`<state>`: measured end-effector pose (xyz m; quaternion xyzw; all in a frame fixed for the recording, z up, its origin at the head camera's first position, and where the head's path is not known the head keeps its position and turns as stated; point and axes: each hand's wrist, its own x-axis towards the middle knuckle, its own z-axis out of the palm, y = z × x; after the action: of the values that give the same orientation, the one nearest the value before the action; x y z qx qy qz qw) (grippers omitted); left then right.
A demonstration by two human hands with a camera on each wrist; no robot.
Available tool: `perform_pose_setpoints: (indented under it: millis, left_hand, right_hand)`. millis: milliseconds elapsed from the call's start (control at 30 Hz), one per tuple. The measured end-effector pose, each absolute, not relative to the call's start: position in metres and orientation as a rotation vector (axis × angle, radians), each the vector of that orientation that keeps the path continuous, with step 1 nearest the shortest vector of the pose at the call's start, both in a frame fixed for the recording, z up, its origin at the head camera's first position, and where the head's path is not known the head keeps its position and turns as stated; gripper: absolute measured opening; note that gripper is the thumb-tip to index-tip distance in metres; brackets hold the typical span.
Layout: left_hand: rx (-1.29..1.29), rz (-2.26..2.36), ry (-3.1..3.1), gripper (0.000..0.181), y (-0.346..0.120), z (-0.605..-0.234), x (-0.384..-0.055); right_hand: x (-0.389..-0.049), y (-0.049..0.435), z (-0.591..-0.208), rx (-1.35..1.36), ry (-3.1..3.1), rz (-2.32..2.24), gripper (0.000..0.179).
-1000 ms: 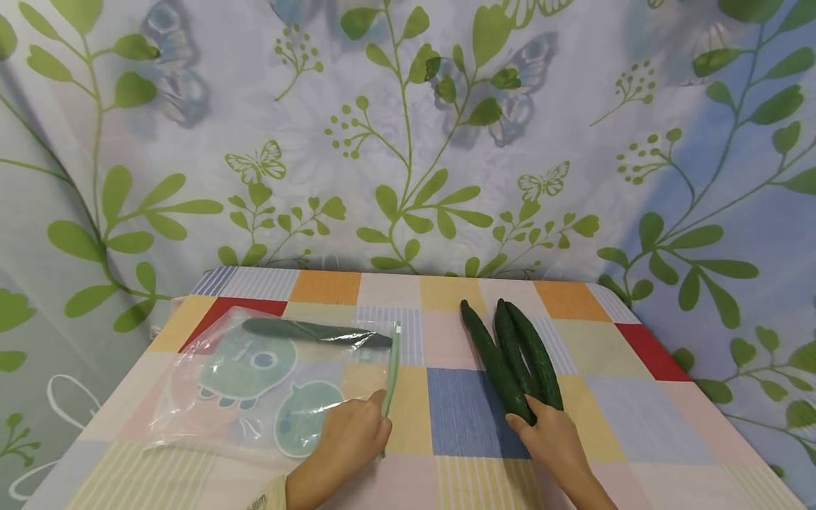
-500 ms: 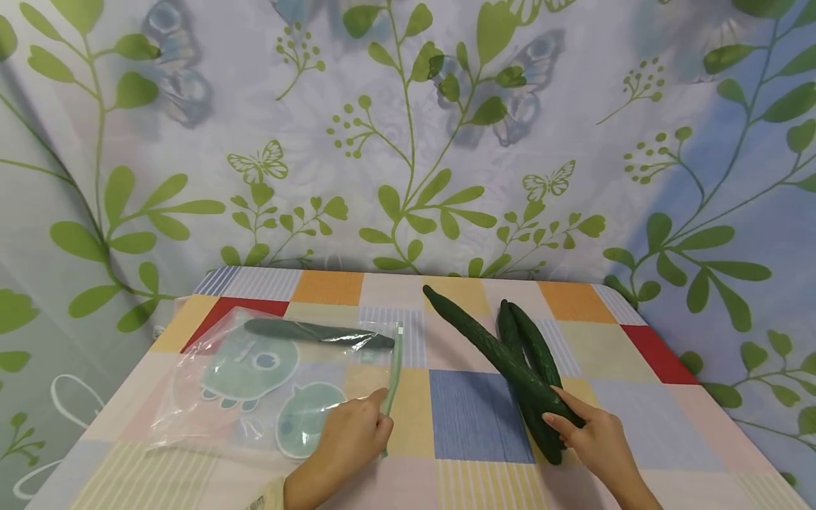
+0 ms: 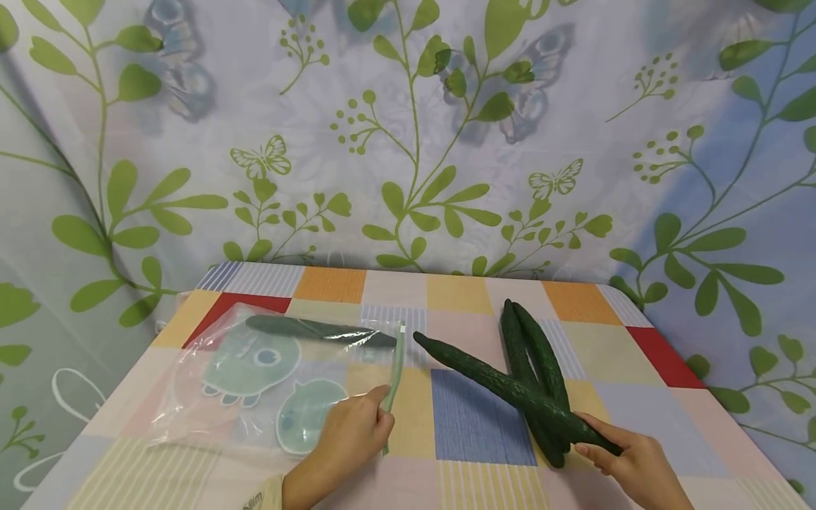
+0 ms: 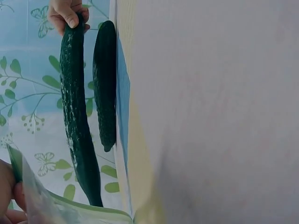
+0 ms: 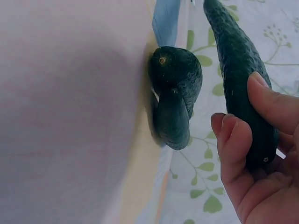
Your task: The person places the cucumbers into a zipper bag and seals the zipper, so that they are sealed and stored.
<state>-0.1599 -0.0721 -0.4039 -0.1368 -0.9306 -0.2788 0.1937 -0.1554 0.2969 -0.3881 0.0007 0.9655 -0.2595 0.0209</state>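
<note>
My right hand (image 3: 637,460) grips the near end of a dark green cucumber (image 3: 472,368), thumb on one side and fingers on the other, also plain in the right wrist view. The cucumber's far tip points left, close to the mouth of a clear zip bag (image 3: 248,432). On the bag's green zip edge (image 3: 397,368) my left hand (image 3: 350,428) pinches the near part. One cucumber (image 3: 319,331) lies inside the bag along its far side. Two more cucumbers, a left one (image 3: 516,340) and a right one (image 3: 545,354), lie side by side under the held one.
A patchwork-patterned cloth (image 3: 644,418) covers the table. Behind it hangs a curtain (image 3: 357,177) printed with leaves and butterflies. The bag, printed with pale green cartoon figures, spreads over the table's left half.
My right hand has lifted one cucumber from beside the other two and drawn it right and nearer. Its far tip has swung left toward the bag. My left hand stays at the zip edge.
</note>
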Motion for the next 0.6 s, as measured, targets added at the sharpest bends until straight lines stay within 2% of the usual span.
perform_pose_setpoints:
  millis: [233,600]
  left_hand:
    - [-0.372,-0.815,-2.534,0.036,-0.072,-0.404,-0.163]
    - [-0.38,-0.793,-2.508,0.036,-0.071,-0.402,-0.162]
  right_hand:
    - [-0.153,0.294,-0.389,-0.037,2.89,-0.832,0.059]
    - [-0.17,0.267,-0.395,-0.234,2.858,-1.014,0.052]
